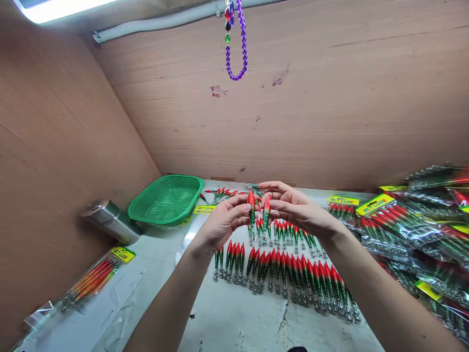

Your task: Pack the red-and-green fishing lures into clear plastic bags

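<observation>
My left hand [227, 218] pinches a red and green fishing lure [251, 208] upright between thumb and fingers. Close beside it, my right hand [293, 204] grips a second fishing lure [266, 212], slightly tilted, red at the top and green below. Both are held above the table, over rows of similar lures. The nearer row of lures [295, 274] lies side by side with red tips pointing away and clear hooked ends toward me. Part of the farther row [289, 232] is hidden behind my hands and the held lures.
A green basket [135, 215] and a metal flask [113, 222] stand at the left. Nearer lies a bag of orange lures [93, 278]. Bagged lures [399, 220] are piled at the right. Purple beads [245, 49] hang overhead before the wooden wall [311, 122].
</observation>
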